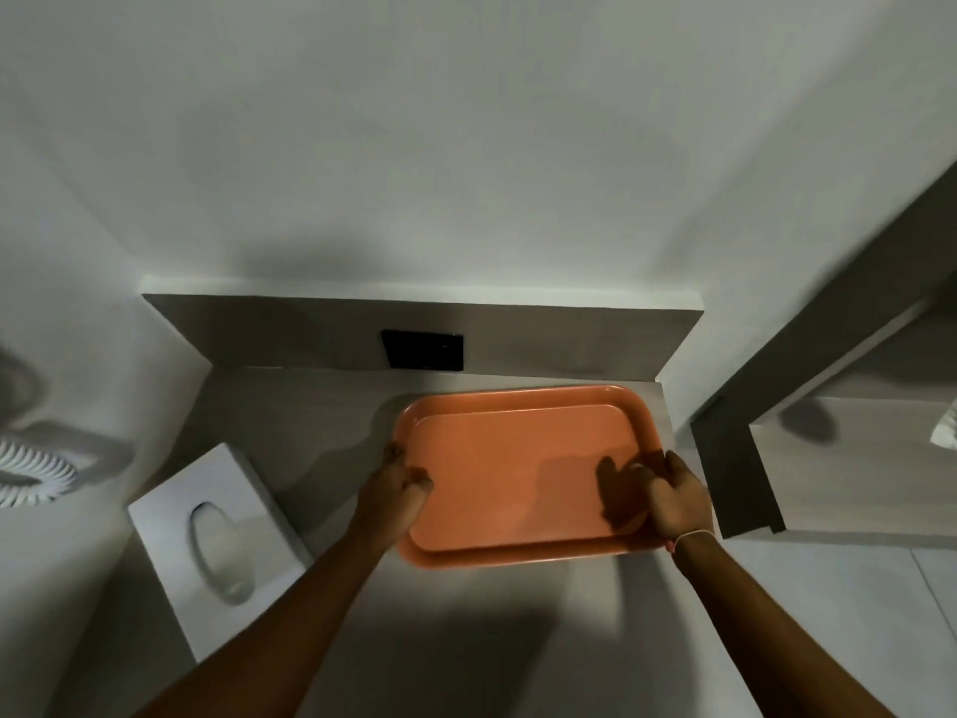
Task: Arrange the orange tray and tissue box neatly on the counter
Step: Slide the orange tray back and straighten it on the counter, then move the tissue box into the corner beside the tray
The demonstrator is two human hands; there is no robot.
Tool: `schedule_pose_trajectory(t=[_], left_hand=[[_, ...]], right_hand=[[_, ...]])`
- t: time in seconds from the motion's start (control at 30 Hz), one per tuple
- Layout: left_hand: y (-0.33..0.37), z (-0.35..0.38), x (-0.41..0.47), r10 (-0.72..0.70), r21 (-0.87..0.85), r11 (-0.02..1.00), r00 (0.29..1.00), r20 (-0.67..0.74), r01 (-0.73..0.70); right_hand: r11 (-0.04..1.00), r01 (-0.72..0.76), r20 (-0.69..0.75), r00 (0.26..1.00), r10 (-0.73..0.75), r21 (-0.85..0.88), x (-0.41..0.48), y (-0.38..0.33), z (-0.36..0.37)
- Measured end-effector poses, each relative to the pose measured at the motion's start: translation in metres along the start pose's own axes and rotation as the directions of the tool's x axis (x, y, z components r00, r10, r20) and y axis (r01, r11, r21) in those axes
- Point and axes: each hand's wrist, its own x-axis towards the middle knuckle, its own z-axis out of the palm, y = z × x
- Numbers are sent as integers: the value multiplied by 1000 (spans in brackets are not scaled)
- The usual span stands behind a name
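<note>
An empty orange tray (518, 406) lies on the grey counter (310, 406), toward its right end near the back wall. My left hand (396, 492) grips the tray's left rim with fingers curled over the edge. My right hand (676, 497) grips the right rim; a thin band circles that wrist. A white tissue box (171, 510) with an oval slot lies at an angle on the counter's left side, well apart from the tray.
A low grey backsplash (259, 329) runs behind the counter and holds a black socket plate (422, 349). A coiled white cord (36, 476) hangs on the left wall. A grey wooden shelf unit (828, 458) stands just right of the counter.
</note>
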Motion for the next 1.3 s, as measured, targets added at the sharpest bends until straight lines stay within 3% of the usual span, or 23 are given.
schedule_pose_trajectory(t=[0.27, 0.37, 0.47, 0.57, 0.67, 0.77, 1.03, 1.3], left_hand=[[2, -9, 33, 31, 70, 997, 999, 26, -33], [4, -6, 32, 70, 174, 982, 997, 40, -76], [-2, 7, 4, 338, 481, 823, 941, 10, -301], [-29, 27, -44, 532, 590, 666, 845, 54, -457], [-57, 44, -71, 476, 604, 650, 867, 149, -461], [-66, 48, -73, 424, 647, 624, 885, 192, -439], [-43, 33, -54, 464, 704, 530, 856, 226, -473], [-50, 31, -53, 465, 697, 555, 864, 193, -454]], right_hand=[[1000, -16, -26, 1000, 17, 9, 7, 2, 21], [994, 43, -30, 998, -46, -102, 1, 3, 26], [890, 238, 47, 970, -239, -388, -24, 17, 32], [755, 446, 228, 895, -383, -481, -65, 43, 41], [642, 497, 366, 867, -338, -584, -86, 69, 46], [587, 499, 390, 866, -314, -637, -86, 83, 49], [543, 500, 351, 865, -359, -675, -68, 76, 57], [562, 475, 324, 878, -352, -677, -74, 70, 59]])
